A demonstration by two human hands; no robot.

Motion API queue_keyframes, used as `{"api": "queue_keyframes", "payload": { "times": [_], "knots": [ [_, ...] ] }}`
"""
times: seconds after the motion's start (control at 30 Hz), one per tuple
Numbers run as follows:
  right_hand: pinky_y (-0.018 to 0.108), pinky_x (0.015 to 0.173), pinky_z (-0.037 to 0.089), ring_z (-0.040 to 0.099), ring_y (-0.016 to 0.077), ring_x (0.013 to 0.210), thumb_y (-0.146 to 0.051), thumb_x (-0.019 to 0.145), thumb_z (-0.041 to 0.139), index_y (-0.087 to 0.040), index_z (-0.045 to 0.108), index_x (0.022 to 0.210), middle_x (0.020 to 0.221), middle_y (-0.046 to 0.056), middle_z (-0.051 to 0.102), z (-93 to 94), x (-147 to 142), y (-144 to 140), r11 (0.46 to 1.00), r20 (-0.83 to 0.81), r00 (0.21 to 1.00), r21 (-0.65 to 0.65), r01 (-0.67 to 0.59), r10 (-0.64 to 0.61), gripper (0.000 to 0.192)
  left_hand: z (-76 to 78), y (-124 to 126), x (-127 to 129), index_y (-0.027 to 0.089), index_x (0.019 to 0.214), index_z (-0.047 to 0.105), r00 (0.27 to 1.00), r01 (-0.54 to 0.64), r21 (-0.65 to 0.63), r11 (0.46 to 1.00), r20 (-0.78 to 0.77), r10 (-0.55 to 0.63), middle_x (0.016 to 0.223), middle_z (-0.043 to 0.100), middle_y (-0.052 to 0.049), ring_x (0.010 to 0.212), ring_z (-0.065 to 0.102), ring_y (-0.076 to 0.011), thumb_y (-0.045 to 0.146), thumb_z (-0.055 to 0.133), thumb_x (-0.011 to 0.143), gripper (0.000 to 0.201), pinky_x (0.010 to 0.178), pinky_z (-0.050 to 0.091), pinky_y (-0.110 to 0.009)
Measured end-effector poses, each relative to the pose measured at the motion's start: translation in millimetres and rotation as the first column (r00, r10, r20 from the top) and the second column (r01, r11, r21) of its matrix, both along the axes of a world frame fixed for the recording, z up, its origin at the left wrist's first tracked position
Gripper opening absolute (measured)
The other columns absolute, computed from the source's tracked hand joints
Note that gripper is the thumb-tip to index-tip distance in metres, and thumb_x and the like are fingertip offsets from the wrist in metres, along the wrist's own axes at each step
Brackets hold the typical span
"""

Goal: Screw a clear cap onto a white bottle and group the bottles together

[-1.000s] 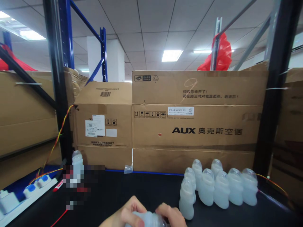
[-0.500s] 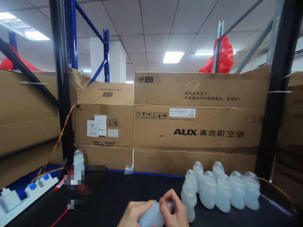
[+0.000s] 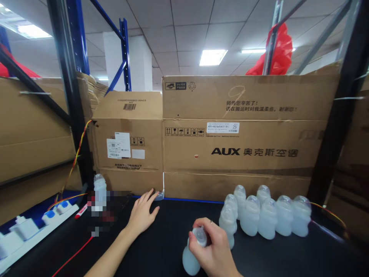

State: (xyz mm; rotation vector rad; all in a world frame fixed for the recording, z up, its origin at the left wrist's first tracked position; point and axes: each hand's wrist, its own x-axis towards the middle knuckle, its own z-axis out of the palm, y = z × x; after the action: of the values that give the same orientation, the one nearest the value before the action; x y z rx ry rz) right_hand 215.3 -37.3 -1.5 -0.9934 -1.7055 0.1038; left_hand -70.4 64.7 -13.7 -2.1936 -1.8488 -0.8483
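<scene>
1. Near the front edge of the black table (image 3: pixel 161 246), the right hand (image 3: pixel 215 250) was wrapped around the neck and cap of a white plastic bottle (image 3: pixel 188 259), which stood tilted with its base on the table.
2. Farther back, the left hand (image 3: pixel 142 213) lay open with spread fingers, its fingertips at a small clear cap (image 3: pixel 158 196) beside the cardboard boxes (image 3: pixel 230 154).
3. Just right of the held bottle stood a cluster of similar capped bottles (image 3: pixel 268 217).
4. At the far left, a lone bottle (image 3: pixel 99 186) stood upright near a white power strip (image 3: pixel 37 227).
</scene>
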Motion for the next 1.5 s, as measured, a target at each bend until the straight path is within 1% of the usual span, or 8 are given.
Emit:
{"api": "queue_keyframes", "payload": {
  "times": [0.33, 0.57, 0.73, 0.93, 1.1, 1.2, 1.3, 1.5],
  "knots": [
    [0.023, 0.066, 0.055, 0.064, 0.0157, 0.075, -0.043, 0.088, 0.074, -0.02, 0.071, 0.117, 0.094, 0.005, 0.06, -10.0, 1, -4, 0.993, 0.048, 0.993, -0.057, -0.108, 0.111, 0.037, 4.6, 3, -10, 0.02, 0.141, 0.054, 0.989, -0.128, -0.014, 0.992, 0.066, 0.129, 0.136, 0.069, -0.012, 0.125, 0.065, -0.0308, 0.03, 0.064, 0.092, 0.051, 0.107, 0.049, -0.046],
    [0.041, 0.117, 0.046, 0.055, 0.0283, 0.137, -0.033, 0.083, 0.075, -0.025, 0.042, 0.155, 0.15, 0.011, 0.054, -24.3, 0, -3, 0.918, 0.082, 0.95, -0.296, -0.264, 0.3, 0.079, 3.8, 4, -11, 0.027, 0.145, 0.055, 0.997, -0.058, -0.023, 0.998, 0.045, 0.059, 0.162, 0.047, -0.009, 0.15, 0.042, -0.0308, 0.027, 0.059, 0.094, 0.051, 0.119, 0.037, -0.049],
    [0.041, 0.119, 0.042, 0.055, 0.0269, 0.138, -0.023, 0.08, 0.07, -0.021, 0.026, 0.163, 0.152, 0.013, 0.053, -19.3, -2, -5, 0.853, 0.034, 0.92, -0.39, -0.347, 0.39, 0.094, 7.4, 1, -11, 0.019, 0.131, 0.064, 0.99, -0.058, -0.025, 0.998, 0.13, 0.061, 0.134, 0.069, -0.013, 0.13, 0.059, -0.0316, 0.029, 0.062, 0.091, 0.041, 0.115, 0.039, -0.049],
    [0.041, 0.099, 0.05, 0.065, 0.0291, 0.105, -0.027, 0.075, 0.075, -0.019, 0.059, 0.135, 0.119, 0.01, 0.069, -14.6, -6, -5, 0.834, 0.129, 0.926, -0.491, -0.25, 0.354, 0.063, 17.5, -5, -2, 0.02, 0.11, 0.074, 0.924, -0.021, -0.059, 0.998, 0.381, 0.042, 0.113, 0.077, -0.014, 0.113, 0.069, -0.0363, 0.047, 0.062, 0.091, 0.035, 0.108, 0.046, -0.053],
    [0.036, 0.088, 0.045, 0.061, 0.0267, 0.094, -0.032, 0.075, 0.081, -0.019, 0.066, 0.11, 0.105, 0.006, 0.069, -15.1, -9, -4, 0.861, 0.227, 0.929, -0.486, -0.151, 0.291, 0.04, 34.4, -28, 35, 0.019, 0.104, 0.068, 0.751, 0.261, -0.043, 0.964, 0.637, -0.175, 0.099, 0.081, -0.012, 0.093, 0.078, -0.027, 0.075, 0.028, 0.097, 0.07, 0.09, 0.06, -0.039],
    [0.033, 0.085, 0.042, 0.059, 0.0237, 0.09, -0.032, 0.077, 0.081, -0.019, 0.065, 0.101, 0.1, 0.004, 0.069, -12.8, -10, -6, 0.86, 0.227, 0.932, -0.491, -0.141, 0.283, 0.032, 45.1, -59, 63, 0.019, 0.108, 0.064, 0.624, 0.402, 0.049, 0.914, 0.716, -0.313, 0.107, 0.081, -0.013, 0.1, 0.078, -0.0265, 0.085, 0.042, 0.089, 0.073, 0.093, 0.06, -0.035],
    [0.03, 0.084, 0.041, 0.059, 0.0211, 0.088, -0.027, 0.076, 0.081, -0.019, 0.065, 0.099, 0.098, 0.002, 0.068, -9.6, -10, -9, 0.864, 0.202, 0.936, -0.477, -0.163, 0.288, 0.029, 51.6, -88, 80, 0.02, 0.11, 0.064, 0.474, 0.533, 0.133, 0.835, 0.771, -0.425, 0.108, 0.081, -0.012, 0.1, 0.078, -0.0269, 0.073, 0.069, 0.084, 0.06, 0.09, 0.06, -0.033],
    [0.031, 0.084, 0.039, 0.058, 0.021, 0.089, -0.027, 0.077, 0.082, -0.019, 0.067, 0.097, 0.097, 0.002, 0.068, -5.7, -13, -11, 0.866, 0.201, 0.936, -0.47, -0.168, 0.29, 0.026, 51.9, -106, 84, 0.021, 0.115, 0.064, 0.426, 0.538, 0.163, 0.827, 0.794, -0.434, 0.109, 0.081, -0.011, 0.096, 0.078, -0.0247, 0.059, 0.063, 0.094, 0.044, 0.087, 0.059, -0.032]
  ]
}}
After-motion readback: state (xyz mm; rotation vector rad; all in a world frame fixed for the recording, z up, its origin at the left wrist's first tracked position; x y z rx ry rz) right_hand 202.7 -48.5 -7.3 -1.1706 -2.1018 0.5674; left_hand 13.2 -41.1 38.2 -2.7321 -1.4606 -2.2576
